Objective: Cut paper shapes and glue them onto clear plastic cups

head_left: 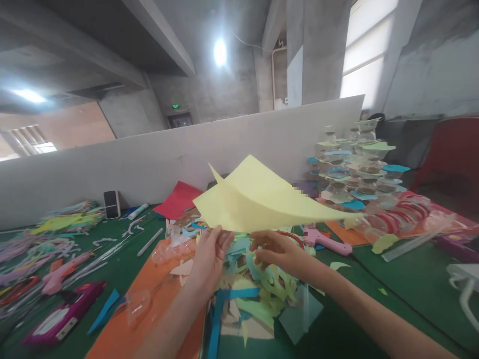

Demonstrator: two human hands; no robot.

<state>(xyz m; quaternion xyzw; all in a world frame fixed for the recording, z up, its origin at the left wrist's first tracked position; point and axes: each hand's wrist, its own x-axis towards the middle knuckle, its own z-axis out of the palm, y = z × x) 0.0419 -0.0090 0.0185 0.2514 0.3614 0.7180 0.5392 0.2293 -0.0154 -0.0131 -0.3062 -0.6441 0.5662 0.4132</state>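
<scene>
A sheet of pale yellow paper (250, 199) is held up in the middle, creased and bent, with one corner sticking up at the left. My left hand (209, 254) pinches its lower edge between thumb and fingers. Just below that edge, further right, my right hand (282, 252) has its fingers curved and a gap between thumb and forefinger; nothing shows in them. Whether it touches the sheet is hard to tell. Under both hands lies a heap of cut paper scraps (277, 286) in green, blue and beige.
A pink glue gun (327, 242) lies right of the heap, its cord trailing right. Stacked clear plastic cups with paper pieces (359, 169) stand at the back right. Left are a purple device (65, 314), another pink glue gun (65, 274) and orange sheets (149, 299). A white partition (149, 149) runs behind.
</scene>
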